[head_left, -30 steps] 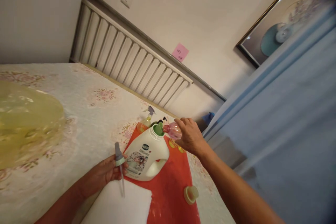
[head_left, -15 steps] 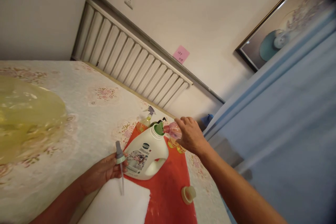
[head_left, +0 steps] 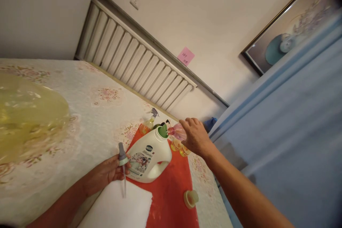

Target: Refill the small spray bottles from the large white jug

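My left hand (head_left: pixel 110 171) is closed around a grey pump head (head_left: pixel 122 155) whose clear dip tube hangs down. Beside those fingers stands a white detergent jug (head_left: pixel 145 158), uncapped, with a green spout (head_left: pixel 162 131) in its neck; whether they touch it I cannot tell. In my right hand (head_left: pixel 196 137) is a clear pink bottle (head_left: pixel 178 131), tipped on its side with its red threaded neck at the jug's spout. Part of the bottle is hidden by the hand. No stream of liquid can be made out.
Under the jug lies a red mat (head_left: pixel 171 199), with a pale cap (head_left: pixel 191 198) at its right edge. A spray bottle (head_left: pixel 148 124) and yellow-lidded containers (head_left: pixel 180 148) stand around the jug. White paper towel (head_left: pixel 125 208) lies in front; a yellowish plastic bag (head_left: pixel 29 114) sits left.
The camera view has shifted slightly. Both hands keep their grip, and the pink bottle stays tipped at the jug's mouth.
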`<state>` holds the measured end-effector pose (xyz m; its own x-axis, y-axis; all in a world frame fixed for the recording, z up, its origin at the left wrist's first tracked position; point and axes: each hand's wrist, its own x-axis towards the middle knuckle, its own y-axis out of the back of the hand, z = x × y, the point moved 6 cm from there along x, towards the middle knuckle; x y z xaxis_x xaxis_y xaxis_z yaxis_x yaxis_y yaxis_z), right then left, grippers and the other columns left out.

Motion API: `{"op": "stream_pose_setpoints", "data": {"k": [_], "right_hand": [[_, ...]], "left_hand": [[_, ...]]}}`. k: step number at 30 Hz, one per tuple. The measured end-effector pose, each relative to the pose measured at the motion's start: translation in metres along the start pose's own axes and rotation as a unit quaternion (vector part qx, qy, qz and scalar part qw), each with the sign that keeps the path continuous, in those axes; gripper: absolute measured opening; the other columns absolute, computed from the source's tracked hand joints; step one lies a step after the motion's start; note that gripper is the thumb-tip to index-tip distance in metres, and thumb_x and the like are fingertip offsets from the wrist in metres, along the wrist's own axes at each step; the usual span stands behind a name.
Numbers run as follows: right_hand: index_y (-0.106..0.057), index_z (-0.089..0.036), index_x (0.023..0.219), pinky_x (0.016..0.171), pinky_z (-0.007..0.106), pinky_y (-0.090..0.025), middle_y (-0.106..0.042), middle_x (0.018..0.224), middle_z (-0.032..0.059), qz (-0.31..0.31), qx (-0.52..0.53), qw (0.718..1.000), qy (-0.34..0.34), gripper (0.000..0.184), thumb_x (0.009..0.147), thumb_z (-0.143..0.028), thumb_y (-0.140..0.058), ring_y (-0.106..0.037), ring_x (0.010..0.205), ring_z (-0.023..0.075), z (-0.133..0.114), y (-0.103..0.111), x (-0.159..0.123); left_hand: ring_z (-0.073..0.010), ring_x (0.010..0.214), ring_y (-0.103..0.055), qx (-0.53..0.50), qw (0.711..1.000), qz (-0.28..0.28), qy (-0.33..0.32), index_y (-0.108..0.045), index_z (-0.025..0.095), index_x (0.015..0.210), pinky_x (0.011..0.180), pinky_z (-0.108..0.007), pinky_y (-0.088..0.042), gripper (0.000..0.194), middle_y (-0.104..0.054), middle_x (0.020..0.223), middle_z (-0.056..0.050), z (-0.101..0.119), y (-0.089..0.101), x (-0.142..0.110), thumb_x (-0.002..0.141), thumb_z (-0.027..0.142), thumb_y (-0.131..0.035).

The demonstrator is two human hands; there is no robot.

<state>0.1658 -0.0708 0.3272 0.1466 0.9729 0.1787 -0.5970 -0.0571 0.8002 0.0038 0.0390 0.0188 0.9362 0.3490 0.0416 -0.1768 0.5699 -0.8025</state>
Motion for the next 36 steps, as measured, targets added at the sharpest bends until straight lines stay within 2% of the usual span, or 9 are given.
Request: {"op": "stream_pose_setpoints", "data": {"k": [20,29,36], "right_hand": [[-0.053,-0.018,0.135,0.097,0.042,-0.036,-0.055,0.131,0.0174,0.024,-0.06,0.997,0.037,0.066,0.07,-0.015,-0.069,-0.044,0.12,0.0338,-0.007,0.012,0.006],[-0.055,-0.017,0.134,0.099,0.044,-0.033,-0.054,0.132,0.0195,0.027,-0.084,0.995,0.052,0.059,0.076,-0.011,-0.063,-0.043,0.119,0.0338,-0.012,0.019,0.009],[-0.054,-0.016,0.133,0.101,0.045,-0.031,-0.055,0.129,0.0196,0.031,-0.094,0.993,0.064,0.059,0.075,-0.011,-0.064,-0.042,0.118,0.0337,-0.017,0.025,0.009]], "left_hand": [[-0.0203,0.086,-0.069,-0.017,1.0,0.002,0.002,-0.069,0.019,0.117,0.075,-0.03,-0.055,0.042,-0.073,0.102,-0.011,-0.003,0.004,0.002,0.081,0.038,-0.078],[-0.0202,0.085,-0.068,-0.013,1.0,0.007,0.0,-0.069,0.017,0.115,0.074,-0.03,-0.054,0.043,-0.073,0.101,-0.011,-0.002,0.002,0.001,0.079,0.038,-0.08],[-0.0208,0.085,-0.069,-0.006,1.0,0.016,0.002,-0.07,0.018,0.115,0.072,-0.03,-0.053,0.041,-0.074,0.1,-0.011,-0.002,0.002,0.002,0.08,0.038,-0.079]]}}
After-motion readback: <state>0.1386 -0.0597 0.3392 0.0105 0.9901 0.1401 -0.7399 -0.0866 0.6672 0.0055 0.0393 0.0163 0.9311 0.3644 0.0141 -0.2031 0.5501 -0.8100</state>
